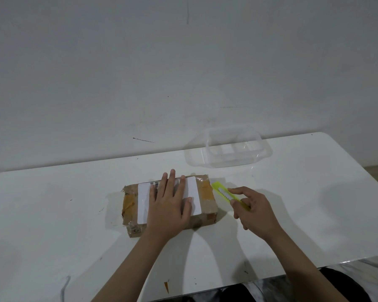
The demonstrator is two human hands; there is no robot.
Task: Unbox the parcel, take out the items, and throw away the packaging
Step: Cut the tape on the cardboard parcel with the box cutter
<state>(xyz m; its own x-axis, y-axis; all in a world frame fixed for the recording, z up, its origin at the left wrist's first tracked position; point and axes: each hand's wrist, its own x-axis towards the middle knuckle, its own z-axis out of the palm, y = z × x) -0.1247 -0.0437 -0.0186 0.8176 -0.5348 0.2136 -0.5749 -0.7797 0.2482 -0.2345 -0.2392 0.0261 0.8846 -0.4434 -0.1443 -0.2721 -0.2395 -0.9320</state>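
A brown cardboard parcel [206, 199], wrapped in clear and tan tape and bearing a white shipping label [143, 201], lies flat in the middle of the white table [52, 214]. My left hand [168, 205] lies flat on top of the parcel, fingers straight and spread over the label. Just right of the parcel, my right hand [252, 209] grips a yellow-green utility knife [224, 191]. Its tip points up and left toward the parcel's far right corner, close to the box.
A clear plastic container [234, 147] stands on its clear lid at the back right of the table, near the grey wall. A small scrap of tan tape [166, 286] lies near the table's front edge. The table's right corner curves away beside my right arm.
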